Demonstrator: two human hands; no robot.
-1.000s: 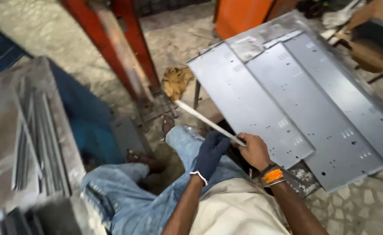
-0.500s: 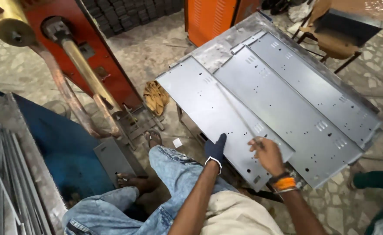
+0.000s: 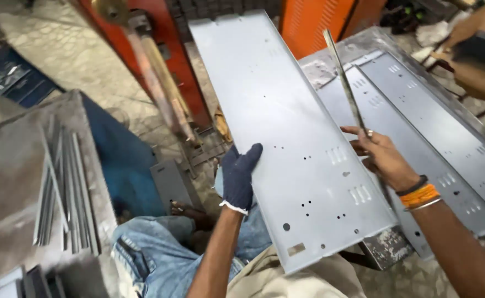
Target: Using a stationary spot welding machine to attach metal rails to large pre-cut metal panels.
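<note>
Your gloved left hand [image 3: 238,177] grips the left edge of one grey perforated metal panel [image 3: 286,132], tilted up over your lap. Your bare right hand [image 3: 376,154], just right of that panel, pinches one thin metal strip [image 3: 343,77]. Two more panels [image 3: 419,127] lie flat on the tabletop [image 3: 331,66] beyond.

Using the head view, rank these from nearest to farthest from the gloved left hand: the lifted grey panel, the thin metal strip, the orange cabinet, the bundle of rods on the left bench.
Measured from the left hand:
1. Lifted grey panel, gripped at its left edge.
2. Thin metal strip, to the right, held by the right hand.
3. Bundle of rods, on the left bench.
4. Orange cabinet, at the top, behind the panel.
</note>
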